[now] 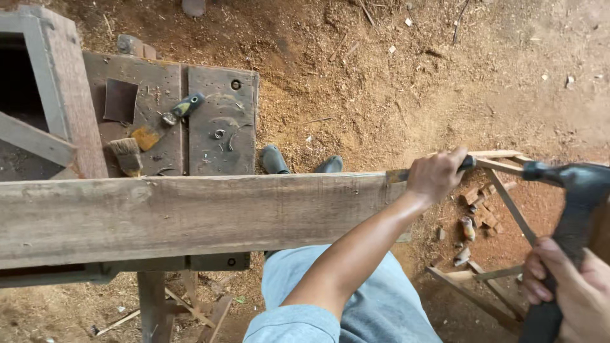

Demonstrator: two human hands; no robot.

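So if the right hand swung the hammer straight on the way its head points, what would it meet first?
Probably the chisel that the left hand holds against the plank end; the right hand aims the hammer leftward at it, though depth is unclear.

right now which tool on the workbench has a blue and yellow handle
The scraper lying near the bench's middle seam; the brush nearer the plank has a plain wooden handle and pale bristles.

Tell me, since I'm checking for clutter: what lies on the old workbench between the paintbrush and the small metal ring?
In the head view, between the bristle paintbrush and the small metal ring lies a scraper with a dark handle.
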